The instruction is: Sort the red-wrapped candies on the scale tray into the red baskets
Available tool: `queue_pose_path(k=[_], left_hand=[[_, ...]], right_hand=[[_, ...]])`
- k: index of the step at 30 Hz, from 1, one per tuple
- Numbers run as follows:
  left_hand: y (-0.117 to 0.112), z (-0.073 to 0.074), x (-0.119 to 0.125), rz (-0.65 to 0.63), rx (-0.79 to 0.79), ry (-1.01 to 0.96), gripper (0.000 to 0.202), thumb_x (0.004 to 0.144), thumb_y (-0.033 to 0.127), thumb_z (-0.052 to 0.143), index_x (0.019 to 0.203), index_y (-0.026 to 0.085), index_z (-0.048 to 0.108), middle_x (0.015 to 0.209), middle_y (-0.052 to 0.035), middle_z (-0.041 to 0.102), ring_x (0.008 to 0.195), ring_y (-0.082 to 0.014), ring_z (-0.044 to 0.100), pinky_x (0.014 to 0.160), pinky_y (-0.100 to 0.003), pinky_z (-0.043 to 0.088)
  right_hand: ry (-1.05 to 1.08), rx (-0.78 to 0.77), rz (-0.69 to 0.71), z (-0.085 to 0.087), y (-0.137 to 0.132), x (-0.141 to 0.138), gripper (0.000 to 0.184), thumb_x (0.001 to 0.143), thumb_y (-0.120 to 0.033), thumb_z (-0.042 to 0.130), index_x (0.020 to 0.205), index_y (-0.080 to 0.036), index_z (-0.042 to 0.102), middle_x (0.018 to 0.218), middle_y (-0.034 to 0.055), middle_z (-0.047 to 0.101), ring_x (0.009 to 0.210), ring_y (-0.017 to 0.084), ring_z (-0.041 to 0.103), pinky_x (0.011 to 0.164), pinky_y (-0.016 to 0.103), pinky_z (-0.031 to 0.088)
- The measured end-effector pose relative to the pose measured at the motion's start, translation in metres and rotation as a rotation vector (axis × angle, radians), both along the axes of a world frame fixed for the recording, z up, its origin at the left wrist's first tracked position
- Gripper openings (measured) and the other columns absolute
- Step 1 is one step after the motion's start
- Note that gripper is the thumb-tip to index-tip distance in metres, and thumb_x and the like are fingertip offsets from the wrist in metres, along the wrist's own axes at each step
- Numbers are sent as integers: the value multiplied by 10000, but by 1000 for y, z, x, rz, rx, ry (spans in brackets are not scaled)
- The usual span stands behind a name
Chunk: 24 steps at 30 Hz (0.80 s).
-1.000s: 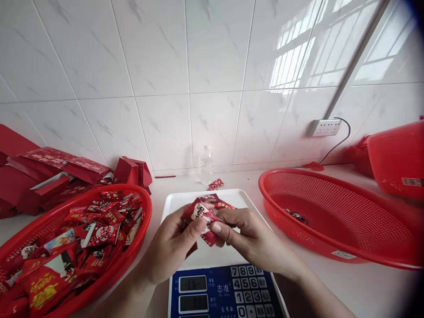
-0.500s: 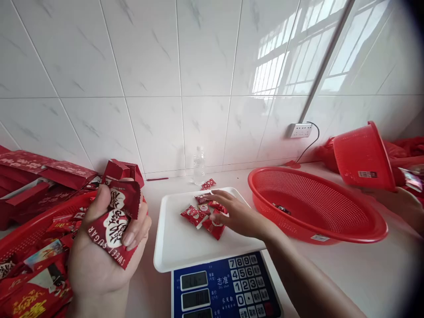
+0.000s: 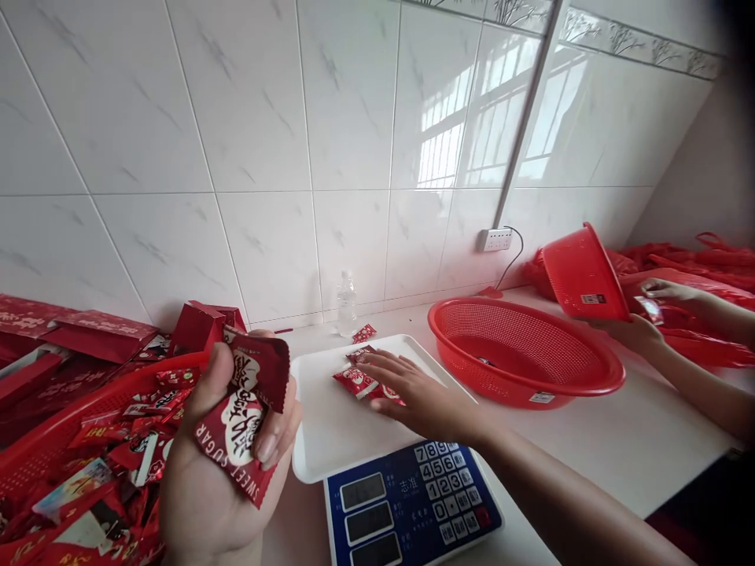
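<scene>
Raised at the lower left, my left hand (image 3: 218, 479) has its palm turned to me and its fingers closed on dark red wrapped candies (image 3: 239, 428) marked "SWEET SUGAR"; they look like two overlapping. My right hand (image 3: 413, 395) lies palm down with fingers stretched out, over a small group of red wrapped candies (image 3: 355, 383) on a white tray (image 3: 322, 452). Some of those candies are hidden under it. The tray sits on top of a blue digital scale (image 3: 406, 503), whose keypad and displays face me; the readings are too dim to read.
A red basket (image 3: 35, 460) full of candies stands at left, by red boxes (image 3: 204, 330). Behind the tray are a plastic bottle (image 3: 347, 303) and a loose packet (image 3: 364, 334). Right: a red colander (image 3: 531, 377), a tilted red basket (image 3: 581, 271) and another person's hands (image 3: 640, 334).
The view has turned to the right, showing more of the other person's hands. My right hand now covers more of the candies on the tray. The left hand keeps its hold on the candies.
</scene>
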State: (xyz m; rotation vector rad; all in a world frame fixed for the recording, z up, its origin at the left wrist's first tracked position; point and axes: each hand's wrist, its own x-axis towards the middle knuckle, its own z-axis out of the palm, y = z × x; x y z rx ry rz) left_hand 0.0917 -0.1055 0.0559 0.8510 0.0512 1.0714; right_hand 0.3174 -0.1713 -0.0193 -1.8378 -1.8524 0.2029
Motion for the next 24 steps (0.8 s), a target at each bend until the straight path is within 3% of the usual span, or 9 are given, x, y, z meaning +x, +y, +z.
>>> queue_pose_path(k=[2,5,8,12,17,20,24], left_hand=[[-3,2,-4,-21,-11,-16,282,969,313,497,831,151,683,577,22,568,312,-30,395,317,-119,408],[-5,5,-5,-64,-13,-21,279,962,336,514,816,165,679,566,29,559,311,-27,374,318,-116,391],[-4,6,-4,-127,-13,-13,272,958,340,529,802,173,676,573,27,565,314,-30,374,320,-122,388],[-3,5,-5,-245,-11,-47,371,941,344,563,617,166,595,555,22,549,332,-29,390,344,-116,408],[-5,6,-6,-333,11,-56,457,975,340,500,559,157,554,557,14,553,348,-29,414,355,-110,411],[-7,6,-6,-339,31,-44,430,962,340,529,574,158,563,565,18,566,346,-26,416,358,-110,409],[-10,3,-3,-304,11,-5,403,923,368,591,581,158,555,580,13,588,343,-30,407,347,-131,400]], right_hand=[[63,131,-137,-15,-25,5,500,960,-506,478,1424,-320,497,1500,26,484,1425,234,363,1150,465,334],[160,328,-465,-53,-62,13,489,988,-507,360,1349,-233,543,1372,139,587,1248,295,562,965,508,504],[217,462,-698,-92,-91,17,454,922,-551,457,1181,-221,629,1210,151,667,1112,327,633,924,530,512],[331,589,-891,-128,-110,17,523,882,-622,480,1186,-215,605,1279,152,601,1091,312,623,925,506,509],[585,642,-1014,-148,-116,25,411,963,-503,512,1189,-170,598,1173,116,634,1005,248,647,842,444,550],[699,648,-1021,-149,-116,29,329,968,-374,583,1220,-163,585,1168,82,632,962,205,650,810,405,562],[760,615,-977,-146,-114,26,305,964,-356,595,1199,-161,596,1148,75,638,935,195,652,794,392,564]])
